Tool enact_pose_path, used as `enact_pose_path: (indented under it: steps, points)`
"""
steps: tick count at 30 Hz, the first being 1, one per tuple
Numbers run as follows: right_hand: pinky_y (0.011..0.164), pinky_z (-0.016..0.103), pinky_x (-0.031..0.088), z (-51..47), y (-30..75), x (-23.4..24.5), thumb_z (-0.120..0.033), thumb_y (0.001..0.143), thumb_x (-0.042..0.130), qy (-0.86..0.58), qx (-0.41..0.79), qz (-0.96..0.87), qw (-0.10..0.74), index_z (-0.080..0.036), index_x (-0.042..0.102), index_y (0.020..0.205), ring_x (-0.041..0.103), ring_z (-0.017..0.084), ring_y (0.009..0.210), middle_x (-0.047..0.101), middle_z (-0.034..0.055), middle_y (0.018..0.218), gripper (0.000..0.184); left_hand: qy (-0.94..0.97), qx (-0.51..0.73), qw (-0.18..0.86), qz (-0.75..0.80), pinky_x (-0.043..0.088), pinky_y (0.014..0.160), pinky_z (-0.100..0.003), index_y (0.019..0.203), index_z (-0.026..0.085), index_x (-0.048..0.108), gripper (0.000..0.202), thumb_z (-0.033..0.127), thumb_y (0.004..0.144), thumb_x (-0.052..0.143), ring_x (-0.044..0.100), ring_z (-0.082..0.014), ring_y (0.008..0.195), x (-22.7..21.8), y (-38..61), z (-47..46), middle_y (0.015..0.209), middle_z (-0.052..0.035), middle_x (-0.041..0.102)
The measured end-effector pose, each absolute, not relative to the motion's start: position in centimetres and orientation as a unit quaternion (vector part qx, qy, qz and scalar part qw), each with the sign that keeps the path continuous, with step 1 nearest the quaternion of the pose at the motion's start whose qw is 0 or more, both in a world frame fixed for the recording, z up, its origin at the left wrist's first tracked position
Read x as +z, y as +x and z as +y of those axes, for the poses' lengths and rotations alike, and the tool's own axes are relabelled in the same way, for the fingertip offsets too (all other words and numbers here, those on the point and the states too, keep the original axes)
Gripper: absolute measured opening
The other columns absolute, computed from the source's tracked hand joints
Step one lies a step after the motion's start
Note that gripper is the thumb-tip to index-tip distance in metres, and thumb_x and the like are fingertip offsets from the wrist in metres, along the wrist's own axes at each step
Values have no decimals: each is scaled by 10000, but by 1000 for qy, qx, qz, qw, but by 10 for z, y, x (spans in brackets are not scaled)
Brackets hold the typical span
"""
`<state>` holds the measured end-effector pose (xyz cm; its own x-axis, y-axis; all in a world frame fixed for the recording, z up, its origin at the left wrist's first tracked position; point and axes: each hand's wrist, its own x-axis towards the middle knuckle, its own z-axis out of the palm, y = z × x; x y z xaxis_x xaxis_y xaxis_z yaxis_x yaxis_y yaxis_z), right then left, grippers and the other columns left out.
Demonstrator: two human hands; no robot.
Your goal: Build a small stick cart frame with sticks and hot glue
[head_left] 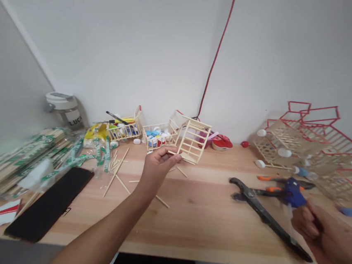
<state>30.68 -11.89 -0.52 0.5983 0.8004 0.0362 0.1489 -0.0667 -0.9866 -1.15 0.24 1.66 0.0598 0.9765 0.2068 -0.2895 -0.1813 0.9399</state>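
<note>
My left hand (160, 163) pinches the lower left corner of a small frame of pale wooden sticks (196, 140), holding it tilted above the table. My right hand (313, 224), blurred, is closed around the grip of a blue hot glue gun (294, 193), whose dark nozzle points left. Beneath the gun lie black-handled cutters (267, 219) and an orange-handled tool (268, 178), partly covered. Loose sticks (117, 172) are scattered left of my left hand.
Behind, stick baskets (124, 130) hold bottle caps and pens. Red-edged stick carts (312, 141) with white cap wheels crowd the right. On the left are bagged sticks (20, 158), a black phone-like slab (51, 203) and a lidded cup (66, 109). A red cable (215, 61) hangs down the wall.
</note>
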Motion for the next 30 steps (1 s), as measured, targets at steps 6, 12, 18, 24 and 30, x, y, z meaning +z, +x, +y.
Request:
enact_pose_path:
  steps: [6, 12, 18, 24, 30]
  points:
    - [453, 238, 400, -103, 299, -4, -774, 446, 785, -672, 323, -335, 576, -195, 582, 506, 438, 117, 533, 491, 20, 549, 616, 470, 602, 546, 344, 533, 739, -222, 863, 146, 727, 237, 280, 697, 831, 676, -116, 743, 13, -12, 5, 805, -16, 734]
    - [544, 221, 498, -86, 280, 6, -696, 448, 834, -680, 339, -338, 556, -187, 758, 762, 591, 157, 684, 696, 80, 807, 603, 455, 594, 576, 330, 544, 728, -217, 885, 159, 733, 231, 274, 712, 834, 699, -112, 728, 12, -12, 5, 830, -15, 746]
    - [469, 188, 331, -48, 256, 12, -543, 693, 789, -597, 324, -429, 595, -179, 488, 530, 393, 74, 517, 439, -35, 528, 499, 454, 597, 580, 318, 553, 739, -204, 884, 165, 743, 183, 244, 739, 820, 700, -99, 736, 15, -11, 0, 873, -22, 751]
    - [438, 242, 186, -6, 240, 15, -539, 861, 603, -589, 287, -454, 603, -198, 403, 512, 246, 77, 471, 298, -50, 494, 527, 457, 606, 578, 300, 574, 737, -205, 866, 192, 760, 122, 227, 761, 809, 701, -92, 744, 12, -12, -1, 977, -15, 728]
    - [458, 220, 263, 5, 247, -6, -554, 844, 592, -611, 271, -486, 563, -211, 480, 645, 333, 91, 513, 381, -49, 562, 412, 463, 591, 585, 308, 573, 743, -182, 865, 212, 769, 75, 217, 793, 787, 698, -80, 763, 12, -12, -3, 984, -2, 721]
